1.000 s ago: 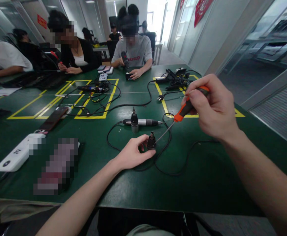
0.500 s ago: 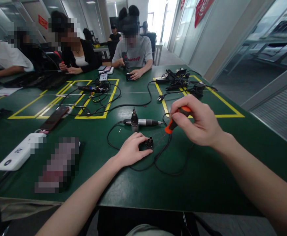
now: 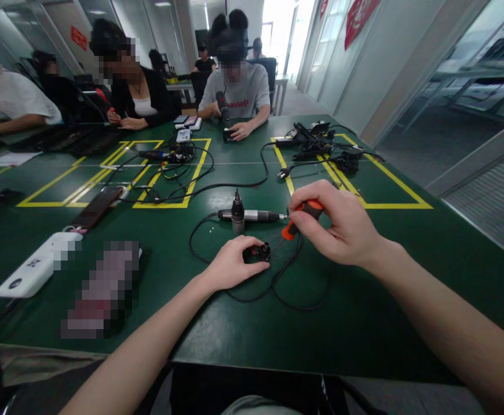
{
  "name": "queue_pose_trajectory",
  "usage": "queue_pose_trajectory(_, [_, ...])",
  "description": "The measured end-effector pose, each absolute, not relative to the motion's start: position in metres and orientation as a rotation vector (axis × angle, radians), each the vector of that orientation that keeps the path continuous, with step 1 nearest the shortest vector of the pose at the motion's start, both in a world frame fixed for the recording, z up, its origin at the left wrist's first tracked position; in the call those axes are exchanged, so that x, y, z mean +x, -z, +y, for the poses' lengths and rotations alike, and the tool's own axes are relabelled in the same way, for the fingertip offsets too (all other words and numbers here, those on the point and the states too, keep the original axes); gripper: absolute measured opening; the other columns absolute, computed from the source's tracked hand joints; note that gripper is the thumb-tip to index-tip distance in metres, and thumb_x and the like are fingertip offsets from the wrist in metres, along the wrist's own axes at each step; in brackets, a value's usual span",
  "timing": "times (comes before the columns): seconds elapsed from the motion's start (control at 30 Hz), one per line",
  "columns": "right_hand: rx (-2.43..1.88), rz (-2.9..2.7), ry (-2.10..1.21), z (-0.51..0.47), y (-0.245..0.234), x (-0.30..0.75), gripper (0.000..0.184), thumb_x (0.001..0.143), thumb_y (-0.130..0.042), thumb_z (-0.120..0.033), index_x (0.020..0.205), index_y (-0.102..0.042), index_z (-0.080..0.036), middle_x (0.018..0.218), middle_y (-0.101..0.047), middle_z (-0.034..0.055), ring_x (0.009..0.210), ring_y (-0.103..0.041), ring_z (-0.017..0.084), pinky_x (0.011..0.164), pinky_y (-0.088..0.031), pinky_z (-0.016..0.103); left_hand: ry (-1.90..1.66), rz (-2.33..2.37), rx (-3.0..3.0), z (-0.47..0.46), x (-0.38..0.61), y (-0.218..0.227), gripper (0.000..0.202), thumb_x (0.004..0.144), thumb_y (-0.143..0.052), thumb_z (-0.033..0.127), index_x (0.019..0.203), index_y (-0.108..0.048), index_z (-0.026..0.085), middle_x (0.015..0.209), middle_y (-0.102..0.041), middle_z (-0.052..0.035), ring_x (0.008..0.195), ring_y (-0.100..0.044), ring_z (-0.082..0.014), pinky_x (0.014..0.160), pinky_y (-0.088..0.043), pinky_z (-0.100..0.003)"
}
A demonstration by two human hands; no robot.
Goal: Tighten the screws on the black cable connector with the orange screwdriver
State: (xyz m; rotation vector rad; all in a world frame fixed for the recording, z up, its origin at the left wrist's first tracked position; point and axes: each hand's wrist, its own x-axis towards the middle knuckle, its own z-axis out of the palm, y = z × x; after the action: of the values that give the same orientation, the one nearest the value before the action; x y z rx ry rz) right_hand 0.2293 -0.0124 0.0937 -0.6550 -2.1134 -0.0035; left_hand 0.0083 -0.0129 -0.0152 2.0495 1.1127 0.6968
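Observation:
My left hand (image 3: 231,264) rests on the green table (image 3: 364,311), fingers curled around a small black cylindrical part (image 3: 262,252) that lies tilted on its side. My right hand (image 3: 342,227) is closed on the orange-and-black handle of a screwdriver (image 3: 298,218); its thin shaft slants down to the black part. Just behind stands a silver-and-black pen-shaped tool (image 3: 248,215) with a second small fitting upright on it. A black cable (image 3: 286,297) loops around both hands.
A white power bank (image 3: 31,271), a blurred object (image 3: 100,288) and a dark phone (image 3: 97,206) lie at the left. Yellow tape boxes hold cables (image 3: 178,161) and chargers (image 3: 316,144). Several people sit at the far side of the table.
My right hand came down and leftward with the screwdriver, from raised above the table to close beside the black part. The black part went from upright to tilted under my left fingers.

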Motion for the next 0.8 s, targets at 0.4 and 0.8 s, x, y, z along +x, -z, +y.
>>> queue_pose_trajectory(0.4, [-0.663,-2.155,-0.105,-0.0146,-0.0918,0.2277,0.018,0.102,-0.057,-0.029,0.119,-0.060,-0.025,0.086,-0.068,0.0000,0.060,-0.062,0.015,0.058,-0.048,0.029,-0.700,1.050,2.055,-0.0112,0.0073,0.0150,0.026,0.085,-0.083,0.029,0.107,-0.078,0.017,0.100,-0.076,-0.0057,0.091,-0.068,-0.0199,0.092,-0.054,-0.035])
queue_pose_trajectory(0.8, [-0.724,-2.113,-0.198,-0.0114,-0.0948,0.2326,0.016,0.100,-0.062,-0.029,0.116,-0.065,-0.025,0.083,-0.069,0.0000,0.065,-0.066,0.016,0.061,-0.053,0.028,-0.669,1.083,2.053,-0.0107,0.0082,0.0133,0.032,0.084,-0.084,0.029,0.112,-0.079,0.016,0.101,-0.077,-0.0067,0.091,-0.068,-0.0205,0.089,-0.054,-0.034])
